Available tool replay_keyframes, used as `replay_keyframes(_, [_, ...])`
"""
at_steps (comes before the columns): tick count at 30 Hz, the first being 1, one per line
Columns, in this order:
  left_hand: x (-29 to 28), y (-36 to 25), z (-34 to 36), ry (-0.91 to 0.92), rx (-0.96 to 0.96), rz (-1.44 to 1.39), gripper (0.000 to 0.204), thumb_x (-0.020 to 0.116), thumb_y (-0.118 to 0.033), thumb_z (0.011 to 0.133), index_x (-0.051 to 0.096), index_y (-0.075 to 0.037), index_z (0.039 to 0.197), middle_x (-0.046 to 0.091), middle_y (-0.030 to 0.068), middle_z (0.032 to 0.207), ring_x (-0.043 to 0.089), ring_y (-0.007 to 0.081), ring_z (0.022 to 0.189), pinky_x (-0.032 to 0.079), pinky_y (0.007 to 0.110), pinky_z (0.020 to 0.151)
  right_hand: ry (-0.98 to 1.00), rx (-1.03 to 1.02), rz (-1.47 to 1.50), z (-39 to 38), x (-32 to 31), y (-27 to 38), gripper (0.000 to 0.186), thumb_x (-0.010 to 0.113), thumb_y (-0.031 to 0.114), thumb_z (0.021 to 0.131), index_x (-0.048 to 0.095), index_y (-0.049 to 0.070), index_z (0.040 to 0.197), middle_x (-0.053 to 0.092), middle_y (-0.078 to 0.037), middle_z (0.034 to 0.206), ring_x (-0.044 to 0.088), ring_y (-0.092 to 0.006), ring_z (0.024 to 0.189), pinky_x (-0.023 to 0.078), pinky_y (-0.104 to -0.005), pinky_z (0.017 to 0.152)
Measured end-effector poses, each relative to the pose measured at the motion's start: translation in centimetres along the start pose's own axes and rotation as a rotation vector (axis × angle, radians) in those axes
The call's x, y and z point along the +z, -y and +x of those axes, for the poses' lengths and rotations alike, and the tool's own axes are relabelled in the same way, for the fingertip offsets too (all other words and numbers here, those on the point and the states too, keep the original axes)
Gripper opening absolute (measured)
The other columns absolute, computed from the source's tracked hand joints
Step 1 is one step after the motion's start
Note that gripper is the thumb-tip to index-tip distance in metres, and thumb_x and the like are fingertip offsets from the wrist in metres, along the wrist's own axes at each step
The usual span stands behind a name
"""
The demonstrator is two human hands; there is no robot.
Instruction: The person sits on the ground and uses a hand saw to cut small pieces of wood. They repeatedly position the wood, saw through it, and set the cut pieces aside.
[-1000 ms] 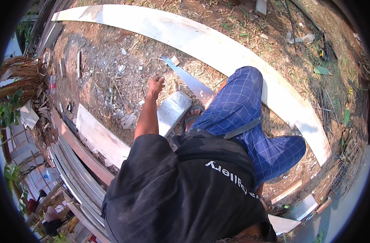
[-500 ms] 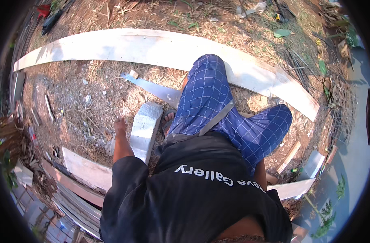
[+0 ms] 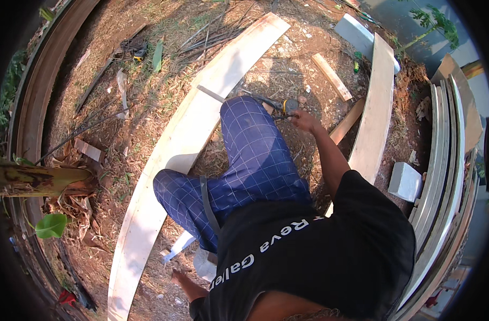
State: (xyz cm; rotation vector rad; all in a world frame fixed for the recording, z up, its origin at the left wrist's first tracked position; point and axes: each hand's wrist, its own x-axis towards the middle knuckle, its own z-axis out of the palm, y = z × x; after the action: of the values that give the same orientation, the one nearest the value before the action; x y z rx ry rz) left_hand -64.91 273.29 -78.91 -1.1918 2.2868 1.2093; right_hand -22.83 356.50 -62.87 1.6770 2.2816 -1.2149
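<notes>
1 dark tool (image 3: 290,105) lies just ahead of the right hand (image 3: 305,121), though whether it is grasped i cannot tell.

Open ground (image 3: 287,69) at upper centre leaves the right hand (image 3: 304,122) room to pass, between the knee (image 3: 247,115) at centre and the short wooden block (image 3: 331,77) upper right.

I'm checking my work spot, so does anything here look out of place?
One thing, perhaps: the saw blade lies on the ground, partly hidden by the left leg, near the left hand; an awkward spot for a cutting tool.
</notes>
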Motion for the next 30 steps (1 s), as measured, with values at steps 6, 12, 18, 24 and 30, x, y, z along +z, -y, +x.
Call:
replay_keyframes(6, [2.3,-9.6,-2.4,0.187,0.105,0.195,0.034,0.069,-0.037,0.098,0.068,-0.006,0.114,0.071,0.0091,0.094,0.071,0.0235,0.077,0.052,0.037,0.055,0.072,0.070,-0.068,-3.4,6.3,-5.1,0.056,0.068,0.041,0.099,0.061,0.008,0.143,0.073,-0.018,0.124,0.070,-0.0284,0.108,0.055,-0.0414,0.094])
replay_keyframes(12, [5.7,-13.8,-7.4,0.356,0.181,0.415,0.033,0.068,-0.037,0.098,0.068,-0.007,0.114,0.071,0.0083,0.094,0.071,0.0226,0.077,0.052,0.036,0.057,0.169,0.234,0.238,-5.0,11.0,-9.1,0.059,0.069,0.042,0.098,0.060,0.010,0.147,0.074,-0.017,0.120,0.071,-0.0257,0.100,0.057,-0.0398,0.087])
replay_keyframes(18, [7.9,-15.5,-11.0,0.469,0.240,0.588,0.033,0.068,-0.037,0.099,0.067,-0.008,0.114,0.071,0.0075,0.094,0.071,0.0217,0.077,0.052,0.035,0.058,0.193,0.325,0.389,-4.5,9.7,-7.3,0.055,0.069,0.037,0.100,0.059,0.010,0.147,0.075,-0.012,0.110,0.070,-0.0209,0.092,0.057,-0.0367,0.081])
replay_keyframes(24, [8.9,-17.5,-14.7,0.514,0.310,0.567,0.033,0.065,-0.038,0.101,0.068,-0.009,0.116,0.069,0.0031,0.097,0.067,0.0159,0.077,0.050,0.032,0.062,0.205,0.252,0.467,-2.1,9.8,-5.1,0.050,0.069,0.030,0.100,0.061,0.008,0.144,0.075,-0.009,0.107,0.070,-0.0189,0.092,0.057,-0.0358,0.078])
replay_keyframes(30, [12.1,-17.9,-17.5,0.618,0.441,0.529,0.041,0.065,-0.038,0.102,0.066,-0.009,0.132,0.070,0.0006,0.101,0.069,0.0132,0.086,0.052,0.030,0.071,0.174,-0.011,0.197,0.5,12.5,-9.3,0.045,0.071,0.026,0.097,0.066,0.001,0.135,0.074,-0.016,0.114,0.071,-0.0252,0.094,0.056,-0.0402,0.086])
